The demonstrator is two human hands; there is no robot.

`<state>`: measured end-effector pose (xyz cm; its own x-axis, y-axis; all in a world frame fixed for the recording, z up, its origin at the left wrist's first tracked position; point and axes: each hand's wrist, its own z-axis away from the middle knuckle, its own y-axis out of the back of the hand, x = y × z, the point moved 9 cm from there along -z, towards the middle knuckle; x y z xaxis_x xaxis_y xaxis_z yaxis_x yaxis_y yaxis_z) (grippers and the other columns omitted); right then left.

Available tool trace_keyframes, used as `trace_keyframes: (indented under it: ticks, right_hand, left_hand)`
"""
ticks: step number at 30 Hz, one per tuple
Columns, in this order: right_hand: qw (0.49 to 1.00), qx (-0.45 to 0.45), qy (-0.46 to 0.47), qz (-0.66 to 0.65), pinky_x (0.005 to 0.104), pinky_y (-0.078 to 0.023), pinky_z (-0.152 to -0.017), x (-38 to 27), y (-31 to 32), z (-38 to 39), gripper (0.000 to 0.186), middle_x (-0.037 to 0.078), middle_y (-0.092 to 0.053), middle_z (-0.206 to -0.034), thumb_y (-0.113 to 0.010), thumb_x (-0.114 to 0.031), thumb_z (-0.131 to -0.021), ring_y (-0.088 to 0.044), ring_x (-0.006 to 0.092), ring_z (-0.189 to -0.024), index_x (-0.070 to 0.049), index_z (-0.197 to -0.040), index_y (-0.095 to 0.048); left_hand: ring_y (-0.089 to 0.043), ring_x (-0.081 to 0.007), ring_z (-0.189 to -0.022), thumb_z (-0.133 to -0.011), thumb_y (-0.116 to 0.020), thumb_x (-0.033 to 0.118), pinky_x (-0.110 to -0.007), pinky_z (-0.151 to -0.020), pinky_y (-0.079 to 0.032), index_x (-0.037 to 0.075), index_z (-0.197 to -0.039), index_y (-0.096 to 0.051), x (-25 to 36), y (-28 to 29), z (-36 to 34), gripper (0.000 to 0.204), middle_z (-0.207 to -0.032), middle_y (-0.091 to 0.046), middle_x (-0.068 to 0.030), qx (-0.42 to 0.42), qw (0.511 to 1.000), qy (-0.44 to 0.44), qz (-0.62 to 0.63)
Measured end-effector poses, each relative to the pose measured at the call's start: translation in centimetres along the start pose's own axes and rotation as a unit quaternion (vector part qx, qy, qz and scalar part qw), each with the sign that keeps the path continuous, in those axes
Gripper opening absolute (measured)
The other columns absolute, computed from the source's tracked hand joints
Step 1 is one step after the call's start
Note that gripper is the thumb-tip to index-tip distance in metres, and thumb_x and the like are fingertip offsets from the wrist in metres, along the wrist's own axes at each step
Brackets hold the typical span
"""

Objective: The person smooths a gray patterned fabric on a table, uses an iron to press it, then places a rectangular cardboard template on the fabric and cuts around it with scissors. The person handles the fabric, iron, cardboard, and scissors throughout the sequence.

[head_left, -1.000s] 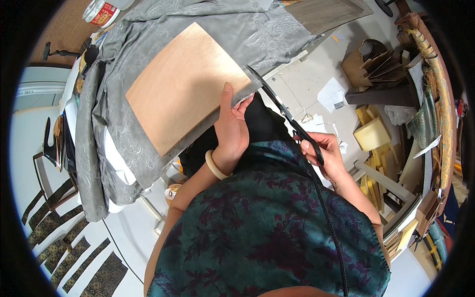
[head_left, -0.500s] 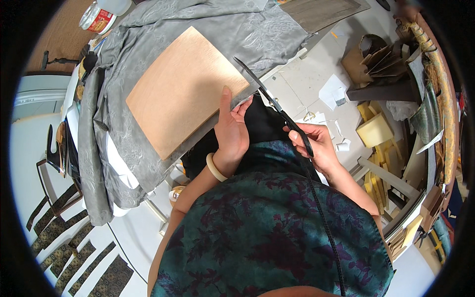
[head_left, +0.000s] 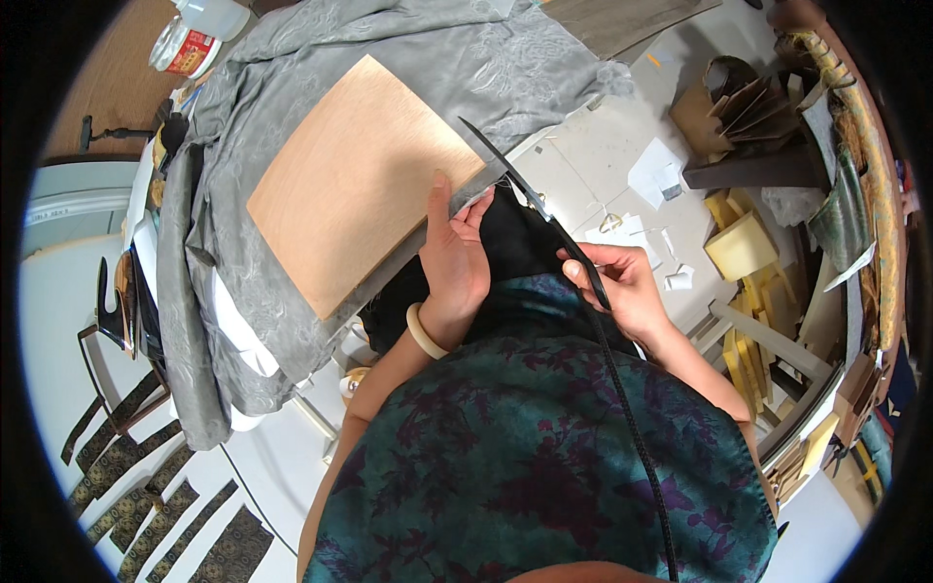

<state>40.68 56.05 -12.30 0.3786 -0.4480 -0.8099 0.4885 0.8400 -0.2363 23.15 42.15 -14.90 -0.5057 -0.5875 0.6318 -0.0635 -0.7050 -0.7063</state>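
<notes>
A thin light-wood board (head_left: pixel 364 185) lies on a grey patterned fabric (head_left: pixel 544 73). My left hand (head_left: pixel 455 257), with a cream bangle at the wrist, grips the board's near right edge: its thumb presses on top and its fingers curl round the fabric edge beneath. In my right hand (head_left: pixel 622 287) is a pair of black-handled scissors (head_left: pixel 530 189), its dark blades pointing up and left past the board's right corner. The blades look nearly together. A black braided cord (head_left: pixel 632 437) runs from near the scissors' handles down over my dark green floral garment.
Patterned dark fabric strips (head_left: pixel 160 525) lie on a white surface at lower left. A clear jar (head_left: pixel 185 49) stands at upper left. On the right are paper scraps (head_left: pixel 656 175), yellow foam pieces (head_left: pixel 741 251) and a cardboard box (head_left: pixel 705 121).
The view has shifted slightly. My left hand keeps its grip on the board, and the scissors in my right hand have barely moved.
</notes>
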Motion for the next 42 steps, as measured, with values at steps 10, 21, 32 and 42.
trace_keyframes:
  ticks: [10,21,32,42]
  right_hand:
    - [0.999,-0.026,-0.002,-0.044,0.0212,-0.029,-0.049,-2.0,-1.2,-1.9,0.041,-0.005,-0.067,-0.076,-0.087,-0.031,-0.095,-0.046,0.0004,-0.055,0.003,-0.117,-0.079]
    - [0.999,-0.01,-0.002,-0.032,0.0209,-0.03,-0.049,-2.2,-2.3,-3.4,0.038,-0.006,-0.066,-0.074,-0.087,-0.028,-0.095,-0.048,0.0004,-0.056,0.002,-0.117,-0.08]
    - [1.0,-0.007,0.004,0.012,0.0201,-0.03,-0.047,-2.5,-2.4,-3.0,0.04,-0.004,-0.066,-0.078,-0.084,-0.028,-0.097,-0.046,0.0017,-0.054,0.004,-0.12,-0.078]
    - [0.999,-0.04,0.019,-0.022,0.0219,-0.028,-0.045,-4.8,-4.6,-5.9,0.038,-0.002,-0.065,-0.074,-0.084,-0.035,-0.097,-0.047,0.002,-0.051,0.002,-0.104,-0.08]
  left_hand:
    - [-0.072,-0.0205,-0.114,-0.112,-0.06,0.03,-0.041,-0.105,-0.055,0.007,-0.129,-0.065,0.1,0.1,0.1,0.029,-0.124,-0.075,-0.0064,0.024,1.0,0.001,0.013]
    - [-0.072,-0.0179,-0.109,-0.111,-0.062,0.03,-0.037,-0.1,-0.056,0.006,-0.127,-0.066,0.3,-0.2,0.3,0.029,-0.121,-0.076,-0.0059,0.04,0.999,0.011,-0.002]
    - [-0.072,-0.0174,-0.105,-0.111,-0.063,0.032,-0.036,-0.097,-0.058,0.006,-0.124,-0.068,0.0,0.2,0.2,0.03,-0.118,-0.076,-0.0062,0.059,0.998,0.02,-0.005]
    - [-0.073,-0.0171,-0.097,-0.109,-0.066,0.034,-0.032,-0.093,-0.058,0.006,-0.119,-0.067,-0.6,0.7,0.1,0.03,-0.108,-0.077,-0.0058,0.086,0.995,0.038,0.022]
